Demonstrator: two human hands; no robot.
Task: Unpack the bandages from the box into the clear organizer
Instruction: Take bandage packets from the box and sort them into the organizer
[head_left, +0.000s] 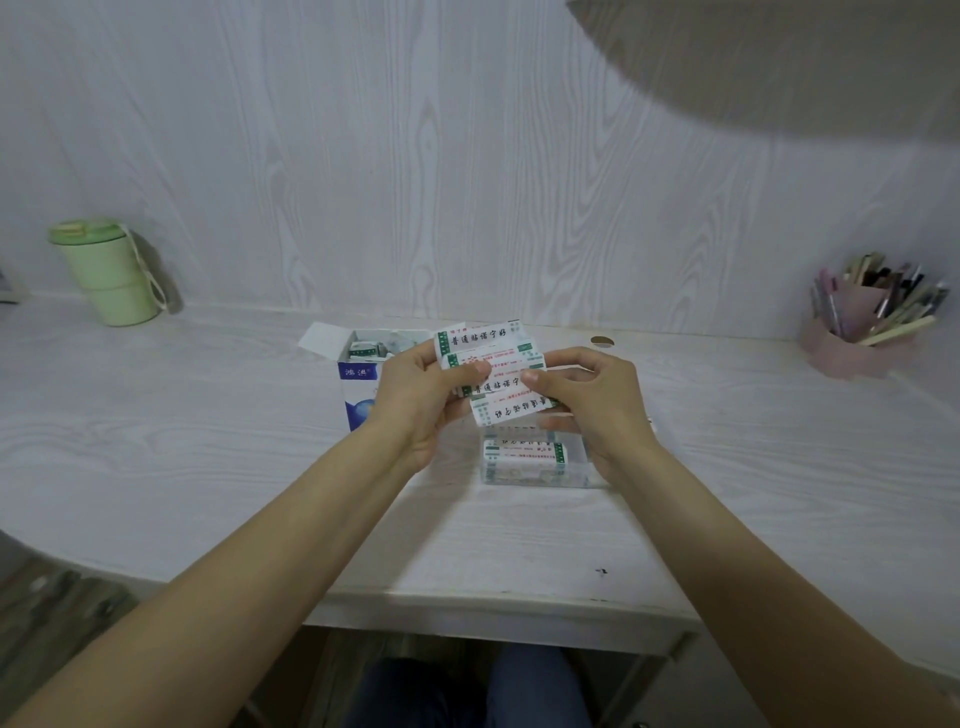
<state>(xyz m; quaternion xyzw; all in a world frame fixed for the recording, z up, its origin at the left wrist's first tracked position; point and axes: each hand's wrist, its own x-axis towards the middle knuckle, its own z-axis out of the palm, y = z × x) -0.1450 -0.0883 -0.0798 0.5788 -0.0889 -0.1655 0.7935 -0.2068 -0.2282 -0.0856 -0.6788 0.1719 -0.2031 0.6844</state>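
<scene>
Nearest to me, the clear organizer (535, 467) sits on the white desk (208, 467), just below and a little toward me from my two hands, and I can see at least one wrapped bandage lying flat in it with its long axis running left to right. That is the relation I am steering by: the drop point lies straight down and slightly near of the fan of bandages (493, 374) I hold above it, and their long axes already run roughly left to right, close to the way the organizer lies, so I judge little turning is needed. My right hand (592, 410) is the closer one to the organizer, almost over its right end; its fingers are curled, thumb and forefinger pinching the right side of the fan. My left hand (426, 400) grips the left side, thumb pressed over the top strips, fingers wrapped behind. The strips are splayed, not squared, so I expect to gather them before lowering. Beyond the hands stands the blue box (358, 384), flap open, more bandages showing inside, just left of the fan.
</scene>
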